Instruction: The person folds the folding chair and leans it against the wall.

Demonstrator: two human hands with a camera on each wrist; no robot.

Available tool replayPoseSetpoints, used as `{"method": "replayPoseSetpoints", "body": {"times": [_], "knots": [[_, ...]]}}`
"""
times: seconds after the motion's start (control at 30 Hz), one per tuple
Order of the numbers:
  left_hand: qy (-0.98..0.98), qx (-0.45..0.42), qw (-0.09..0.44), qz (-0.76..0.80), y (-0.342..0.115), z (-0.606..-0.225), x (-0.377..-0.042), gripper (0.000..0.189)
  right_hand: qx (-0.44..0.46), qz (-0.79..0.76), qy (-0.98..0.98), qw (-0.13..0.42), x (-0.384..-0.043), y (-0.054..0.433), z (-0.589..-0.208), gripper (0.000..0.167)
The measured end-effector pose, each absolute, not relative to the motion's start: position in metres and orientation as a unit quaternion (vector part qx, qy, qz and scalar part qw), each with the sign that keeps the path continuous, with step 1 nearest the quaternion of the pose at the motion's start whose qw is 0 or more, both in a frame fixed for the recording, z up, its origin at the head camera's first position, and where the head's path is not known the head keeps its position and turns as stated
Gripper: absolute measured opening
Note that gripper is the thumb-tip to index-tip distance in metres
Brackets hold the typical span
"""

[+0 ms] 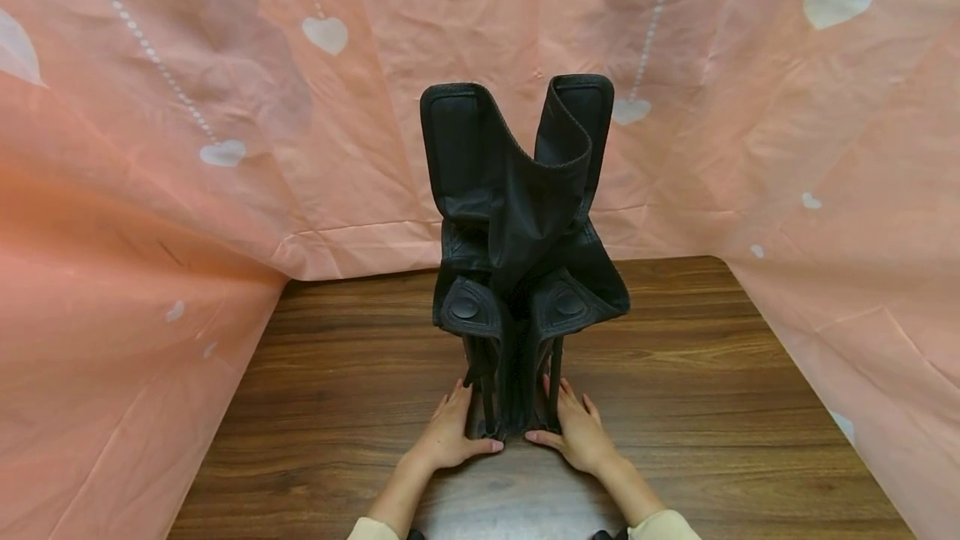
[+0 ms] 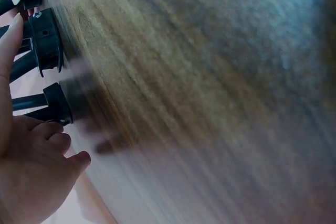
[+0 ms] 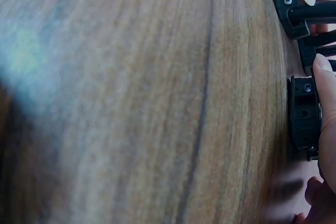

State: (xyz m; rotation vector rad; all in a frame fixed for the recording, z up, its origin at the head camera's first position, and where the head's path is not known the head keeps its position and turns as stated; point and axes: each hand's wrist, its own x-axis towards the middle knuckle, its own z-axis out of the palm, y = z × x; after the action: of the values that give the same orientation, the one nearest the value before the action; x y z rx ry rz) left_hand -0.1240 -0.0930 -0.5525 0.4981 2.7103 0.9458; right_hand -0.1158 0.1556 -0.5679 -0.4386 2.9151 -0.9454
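Observation:
A black folding chair (image 1: pixel 536 215) stands partly folded on the wooden tabletop, its fabric sagging into a deep fold between two raised upper corners. Low at its left side, my left hand (image 1: pixel 444 438) grips the leg ends, thumb in front and fingers reaching back. On the opposite side my right hand (image 1: pixel 581 438) holds the other leg ends in a mirrored way. The left wrist view shows black plastic feet (image 2: pixel 48 43) between thumb and fingers. Another foot (image 3: pixel 304 114) lies by the right thumb in the right wrist view. Fabric hides most of the frame.
Pink cloth (image 1: pixel 375 132) with white hearts hangs behind the chair and along both sides. Brown wood-grain tabletop (image 1: pixel 337 357) spreads out to the left and right of the chair.

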Motion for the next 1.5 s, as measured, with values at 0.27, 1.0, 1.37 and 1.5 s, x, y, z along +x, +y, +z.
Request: {"method": "replayPoseSetpoints", "body": {"times": [0.27, 1.0, 1.37, 1.5], "knots": [[0.926, 0.168, 0.107, 0.321, -0.089, -0.55, -0.122, 0.109, -0.132, -0.288, 0.948, 0.026, -0.117, 0.155, -0.568, 0.096], [0.933, 0.15, 0.107, 0.309, -0.084, -0.553, -0.124, 0.11, -0.128, -0.291, 0.948, 0.027, -0.12, 0.153, -0.563, 0.096], [0.932, 0.157, 0.108, 0.308, -0.085, -0.552, -0.13, 0.11, -0.123, -0.285, 0.95, 0.024, -0.129, 0.152, -0.566, 0.096], [0.931, 0.157, 0.106, 0.311, -0.085, -0.553, -0.135, 0.11, -0.12, -0.291, 0.949, 0.02, -0.132, 0.151, -0.565, 0.095]]}}
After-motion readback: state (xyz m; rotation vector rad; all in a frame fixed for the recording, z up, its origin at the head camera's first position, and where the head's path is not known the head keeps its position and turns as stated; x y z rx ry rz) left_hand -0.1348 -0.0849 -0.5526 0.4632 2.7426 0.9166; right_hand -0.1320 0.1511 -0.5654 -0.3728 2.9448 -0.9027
